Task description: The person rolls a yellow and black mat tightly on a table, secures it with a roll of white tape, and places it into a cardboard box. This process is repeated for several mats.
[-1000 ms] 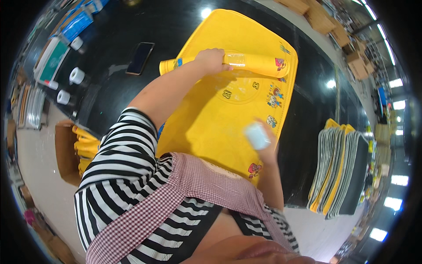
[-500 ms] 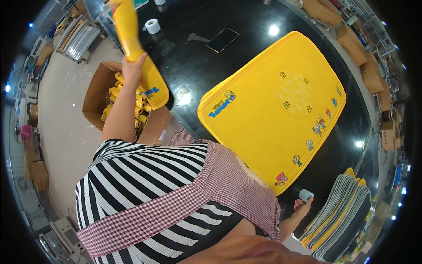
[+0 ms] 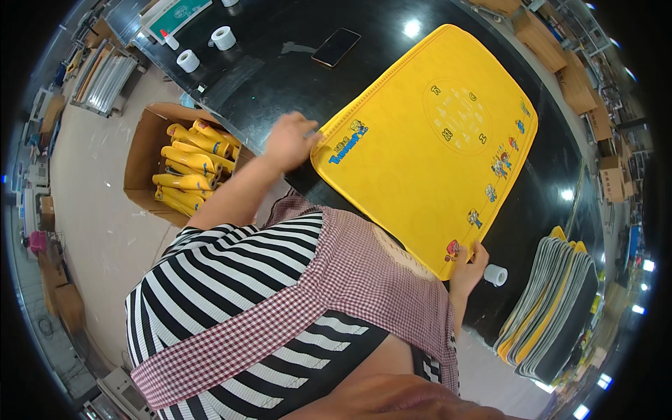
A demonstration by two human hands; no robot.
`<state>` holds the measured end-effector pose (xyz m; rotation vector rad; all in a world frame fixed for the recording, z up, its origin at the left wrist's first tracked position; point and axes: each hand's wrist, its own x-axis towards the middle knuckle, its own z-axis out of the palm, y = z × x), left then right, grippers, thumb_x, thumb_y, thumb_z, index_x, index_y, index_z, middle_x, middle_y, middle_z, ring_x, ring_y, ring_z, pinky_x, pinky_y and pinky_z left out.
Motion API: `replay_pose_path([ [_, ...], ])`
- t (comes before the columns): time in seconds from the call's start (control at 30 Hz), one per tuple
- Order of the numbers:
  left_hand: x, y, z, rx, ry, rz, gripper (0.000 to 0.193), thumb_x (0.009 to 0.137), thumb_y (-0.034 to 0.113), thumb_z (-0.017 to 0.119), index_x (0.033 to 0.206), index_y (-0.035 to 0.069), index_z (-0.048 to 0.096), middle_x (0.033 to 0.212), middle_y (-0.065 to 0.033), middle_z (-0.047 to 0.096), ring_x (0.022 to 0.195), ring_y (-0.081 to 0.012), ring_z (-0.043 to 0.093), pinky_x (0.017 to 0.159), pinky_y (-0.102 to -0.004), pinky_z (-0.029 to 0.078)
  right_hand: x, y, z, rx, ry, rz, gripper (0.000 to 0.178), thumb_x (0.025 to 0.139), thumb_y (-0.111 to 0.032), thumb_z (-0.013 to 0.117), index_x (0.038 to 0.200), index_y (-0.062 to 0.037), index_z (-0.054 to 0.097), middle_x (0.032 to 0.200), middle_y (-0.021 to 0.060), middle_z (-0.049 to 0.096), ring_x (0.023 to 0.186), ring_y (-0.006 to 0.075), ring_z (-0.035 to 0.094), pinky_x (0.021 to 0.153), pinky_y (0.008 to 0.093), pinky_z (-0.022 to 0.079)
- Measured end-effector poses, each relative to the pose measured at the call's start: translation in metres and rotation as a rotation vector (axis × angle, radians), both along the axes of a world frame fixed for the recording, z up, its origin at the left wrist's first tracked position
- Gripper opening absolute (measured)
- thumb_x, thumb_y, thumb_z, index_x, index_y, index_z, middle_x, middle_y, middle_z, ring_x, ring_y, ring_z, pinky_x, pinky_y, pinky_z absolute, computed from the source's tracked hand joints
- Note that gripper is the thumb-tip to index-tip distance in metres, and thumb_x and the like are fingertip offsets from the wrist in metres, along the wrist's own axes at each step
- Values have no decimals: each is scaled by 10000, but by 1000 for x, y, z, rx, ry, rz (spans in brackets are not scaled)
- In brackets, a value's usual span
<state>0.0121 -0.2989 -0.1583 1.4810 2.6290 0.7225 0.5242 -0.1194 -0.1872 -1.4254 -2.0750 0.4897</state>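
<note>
A flat yellow mat (image 3: 413, 182) with rounded corners, a printed circle and small cartoon figures lies on the black table. At its left corner, beside the printed lettering, is my left hand (image 3: 288, 143), slightly blurred, fingers spread apart and holding nothing. My right hand (image 3: 469, 269) is at the mat's near right corner, its fingers closed over the edge. Just right of that hand sits a roll of white tape (image 3: 495, 275). To my left, a cardboard box (image 3: 143, 157) holds several rolled yellow mats (image 3: 192, 162).
A stack of grey-and-yellow mats (image 3: 546, 308) lies at the right. A dark phone (image 3: 337, 47) is on the far part of the black table (image 3: 280, 80). White tape rolls (image 3: 223, 38), a red-tipped bottle (image 3: 169, 40) and a green-and-white box (image 3: 175, 17) stand at the far left.
The rolled yellow mat has left my left hand, which has moved right to the flat mat. My right hand has let go of the tape roll and moved up to the mat's corner.
</note>
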Motion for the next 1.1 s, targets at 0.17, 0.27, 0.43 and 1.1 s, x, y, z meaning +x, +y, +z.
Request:
replay_pose_path([
  [0.17,42,12,-5,-90,-164,71,453,846,302,823,1218,58,736,1137,-160,642,1090,-371,606,964,-442,504,-28,-20,12,-10,-73,165,407,913,-162,758,1248,43,648,1295,230,614,1203,406,590,1084,469,455],
  [0.27,42,12,-12,57,-8,-3,411,810,253,852,1146,46,735,1139,-159,637,1097,-363,590,963,-436,498,-15,-23,-8,189,-350,-116,430,921,-227,755,1253,27,654,1308,235,621,1210,425,588,1096,490,440],
  [0.43,47,22,-13,97,-297,68,389,835,192,833,1145,29,665,1113,-185,692,1007,-398,657,923,-454,542,-3,-22,5,-69,-283,-97,492,927,-257,753,1327,0,628,1337,241,609,1231,435,565,1072,498,444],
  [1.1,19,81,110,297,-1634,-24,372,1017,65,609,1378,-20,583,1283,-192,709,1112,-306,730,1021,-428,577,6,43,76,-878,1081,81,366,1024,-63,647,1378,5,578,1283,148,706,1100,247,715,925,347,589],
])
